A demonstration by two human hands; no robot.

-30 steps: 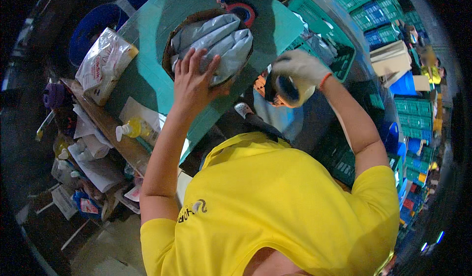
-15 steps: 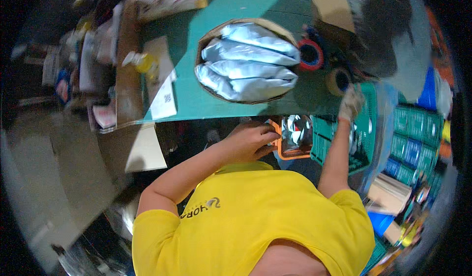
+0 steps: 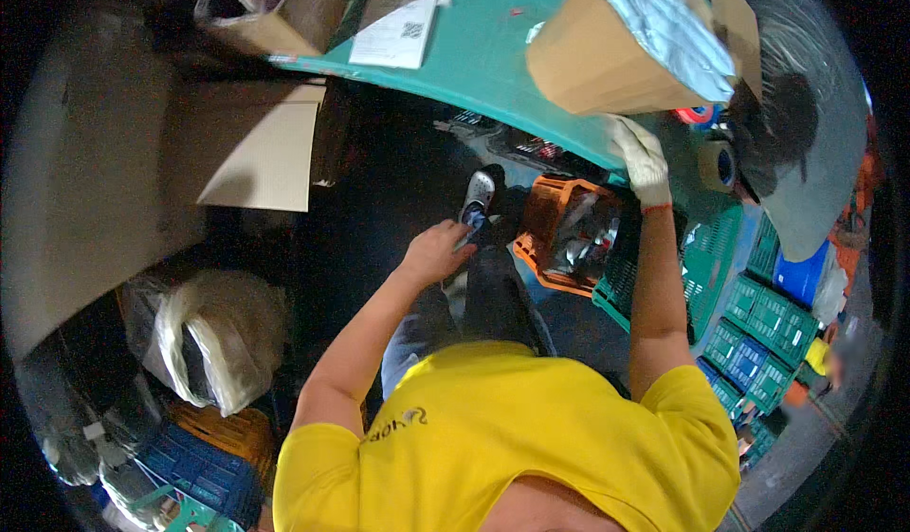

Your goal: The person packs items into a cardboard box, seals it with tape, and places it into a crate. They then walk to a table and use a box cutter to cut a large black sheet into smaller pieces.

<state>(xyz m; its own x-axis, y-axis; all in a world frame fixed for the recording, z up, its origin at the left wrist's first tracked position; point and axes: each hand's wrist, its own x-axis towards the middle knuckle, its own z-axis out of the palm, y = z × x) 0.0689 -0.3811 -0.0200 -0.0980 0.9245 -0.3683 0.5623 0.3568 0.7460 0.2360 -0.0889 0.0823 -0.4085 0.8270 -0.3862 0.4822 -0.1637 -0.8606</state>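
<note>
My right hand (image 3: 641, 162), in a white glove, is at the front edge of the green table with its fingers stretched out. Its fingertips reach the lower side of a cardboard box (image 3: 592, 53); whether they press on it I cannot tell. Light blue, shiny packages (image 3: 668, 29) fill the box. My left hand (image 3: 441, 250) is bare and hangs in front of my legs, its fingers loosely bent and apart, with nothing visible in it. Below the table edge an orange crate (image 3: 542, 224) holds clear plastic packaging.
On the green table (image 3: 483, 39) lie a printed sheet (image 3: 393, 39) and, at right, a tape roll (image 3: 718, 165). An open carton (image 3: 322, 6) stands far left. Green crates (image 3: 711, 257) are at my right. A plastic bag (image 3: 227, 333) and a blue crate (image 3: 199, 466) sit left.
My view has turned left, so the table and box appear farther right. My left hand has come away from the orange crate; my right hand has moved from near the tape roll to the box.
</note>
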